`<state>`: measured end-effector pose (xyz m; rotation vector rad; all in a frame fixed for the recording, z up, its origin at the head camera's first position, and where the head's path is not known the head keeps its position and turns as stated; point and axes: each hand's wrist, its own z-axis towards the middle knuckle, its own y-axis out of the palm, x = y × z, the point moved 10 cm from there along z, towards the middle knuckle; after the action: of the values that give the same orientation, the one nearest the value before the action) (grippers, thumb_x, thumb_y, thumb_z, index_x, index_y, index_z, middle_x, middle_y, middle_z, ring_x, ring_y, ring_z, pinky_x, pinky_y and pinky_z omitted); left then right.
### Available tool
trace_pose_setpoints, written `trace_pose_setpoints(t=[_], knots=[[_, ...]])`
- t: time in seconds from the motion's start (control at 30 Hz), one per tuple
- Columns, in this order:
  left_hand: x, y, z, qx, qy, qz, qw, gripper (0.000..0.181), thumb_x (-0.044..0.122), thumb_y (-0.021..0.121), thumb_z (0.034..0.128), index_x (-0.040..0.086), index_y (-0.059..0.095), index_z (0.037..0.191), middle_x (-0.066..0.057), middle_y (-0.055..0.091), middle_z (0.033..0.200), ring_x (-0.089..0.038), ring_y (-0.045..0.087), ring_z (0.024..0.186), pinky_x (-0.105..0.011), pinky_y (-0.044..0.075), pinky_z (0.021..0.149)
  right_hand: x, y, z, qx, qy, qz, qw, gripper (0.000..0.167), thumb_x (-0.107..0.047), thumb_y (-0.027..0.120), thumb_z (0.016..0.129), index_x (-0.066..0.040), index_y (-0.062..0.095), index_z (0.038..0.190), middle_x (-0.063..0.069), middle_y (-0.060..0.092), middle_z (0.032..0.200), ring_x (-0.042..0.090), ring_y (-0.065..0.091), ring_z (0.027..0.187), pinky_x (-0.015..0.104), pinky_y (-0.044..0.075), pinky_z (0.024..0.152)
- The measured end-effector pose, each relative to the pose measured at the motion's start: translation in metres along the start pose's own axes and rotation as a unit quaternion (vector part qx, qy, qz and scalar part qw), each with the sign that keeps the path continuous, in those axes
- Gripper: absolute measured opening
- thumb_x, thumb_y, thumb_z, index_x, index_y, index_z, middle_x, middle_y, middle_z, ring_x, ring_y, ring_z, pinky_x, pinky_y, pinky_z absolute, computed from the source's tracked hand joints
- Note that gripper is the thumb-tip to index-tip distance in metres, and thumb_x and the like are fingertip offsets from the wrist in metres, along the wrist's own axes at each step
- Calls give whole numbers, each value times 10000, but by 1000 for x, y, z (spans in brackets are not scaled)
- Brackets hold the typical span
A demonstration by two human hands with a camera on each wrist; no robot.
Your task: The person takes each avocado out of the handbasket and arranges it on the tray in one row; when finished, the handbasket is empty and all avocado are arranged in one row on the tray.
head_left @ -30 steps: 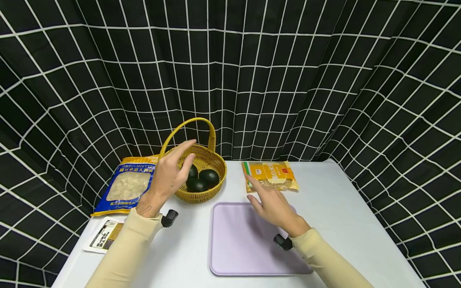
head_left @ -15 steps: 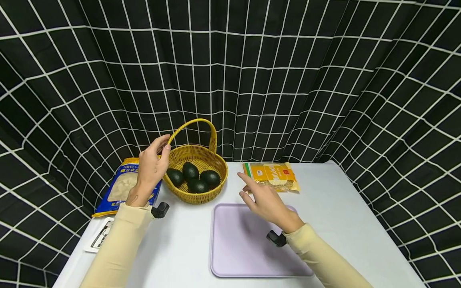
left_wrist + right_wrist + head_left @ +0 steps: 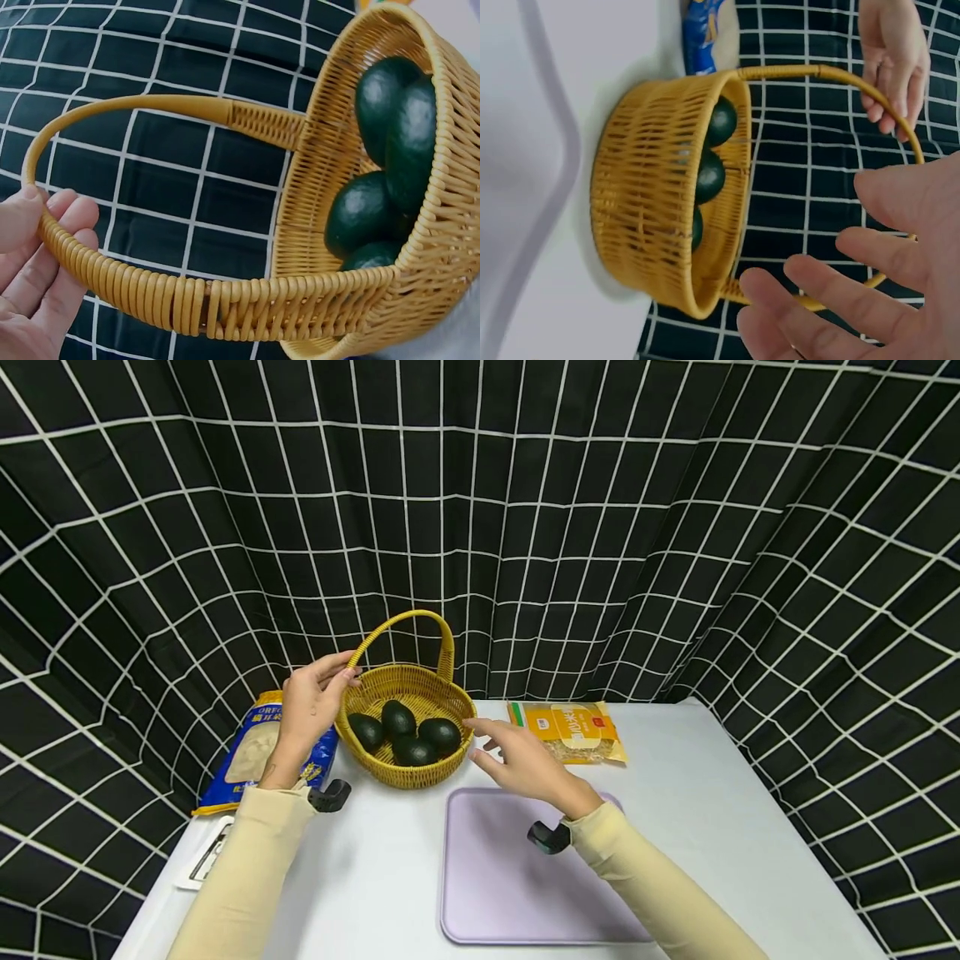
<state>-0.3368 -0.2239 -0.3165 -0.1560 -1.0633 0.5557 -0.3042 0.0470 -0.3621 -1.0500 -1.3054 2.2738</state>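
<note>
A yellow wicker basket [image 3: 408, 775] with an arched handle [image 3: 157, 296] stands at the table's back left and holds several dark green avocados [image 3: 398, 719]. The left hand [image 3: 309, 703] has its thumb and fingers around the left side of the handle, seen close up in the left wrist view. At the basket's right rim is the right hand [image 3: 525, 762], fingers spread and reaching left, holding nothing. In the right wrist view, that hand [image 3: 855, 277] is in front of the basket's opening, its fingers apart; whether a fingertip touches the rim cannot be told.
A lilac tray [image 3: 540, 893] lies at the front centre. Behind it is an orange and clear food bag [image 3: 573, 732]. A blue pasta bag [image 3: 251, 752] lies left of the basket, with a small white package [image 3: 202, 860] nearer the front, partly behind the left sleeve. A black gridded curtain surrounds the table.
The left hand has moved left from over the basket and now pinches its handle. The right hand has shifted left from above the tray to the basket's right rim.
</note>
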Motion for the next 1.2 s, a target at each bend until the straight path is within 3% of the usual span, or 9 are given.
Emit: trace_pose_setpoints(t=[0.13, 0.2, 0.4, 0.63, 0.83, 0.97, 1.2], knots=[[-8, -1, 2, -266, -381, -328, 9984, 333, 137, 582, 1037, 24, 638, 1345, -191, 741, 1155, -20, 710, 869, -68, 522, 797, -3, 10, 14, -360, -64, 269, 9990, 431, -218, 627, 1008, -68, 577, 1410, 99, 638, 1386, 231, 717, 1024, 359, 586, 892], [-11, -1, 3, -406, -538, -498, 9965, 339, 145, 581, 1039, 27, 632, 1353, -194, 735, 1170, 16, 695, 860, -104, 542, 825, -4, 14, 21, -463, -95, 312, 9984, 425, -217, 632, 1004, -66, 590, 1399, 99, 650, 1369, 228, 711, 1039, 366, 585, 893], [-17, -2, 6, -797, -982, -893, 9879, 371, 171, 585, 1039, 29, 605, 1381, -236, 701, 1225, -74, 725, 901, -160, 566, 850, -3, 21, 45, -594, -165, 274, 9977, 404, -207, 646, 995, -54, 618, 1367, 118, 688, 1300, 253, 679, 1078, 416, 573, 899], [-25, -1, 7, -1055, -1443, -886, 9799, 385, 219, 593, 1037, 80, 604, 1396, -200, 702, 1250, -157, 736, 995, -147, 549, 870, 10, 40, 72, -946, 46, 116, 9954, 399, -127, 660, 984, -13, 610, 1364, 146, 667, 1332, 322, 652, 1185, 452, 528, 1020], [-29, -1, 5, -1164, -1571, -871, 9768, 381, 207, 598, 1034, 77, 604, 1393, -193, 707, 1244, -130, 738, 988, -146, 545, 870, 20, 71, 90, -1516, 181, -26, 9883, 406, -149, 673, 979, -29, 612, 1362, 160, 644, 1364, 324, 602, 1278, 447, 482, 1090], [-30, 1, 6, -1202, -1593, -951, 9753, 370, 192, 607, 1029, 70, 614, 1378, -180, 720, 1221, -84, 739, 937, -157, 552, 868, 28, 89, 97, -1823, 443, -415, 9814, 431, -201, 678, 983, -82, 604, 1390, 131, 618, 1405, 327, 536, 1349, 457, 433, 1137], [-29, 4, 8, -1189, -1559, -1023, 9752, 363, 193, 619, 1022, 74, 626, 1365, -143, 743, 1181, -83, 739, 921, -165, 556, 861, 43, 98, 106, -1908, 882, -1121, 9712, 444, -191, 702, 966, -140, 610, 1397, 90, 602, 1421, 285, 513, 1371, 450, 455, 1117]])
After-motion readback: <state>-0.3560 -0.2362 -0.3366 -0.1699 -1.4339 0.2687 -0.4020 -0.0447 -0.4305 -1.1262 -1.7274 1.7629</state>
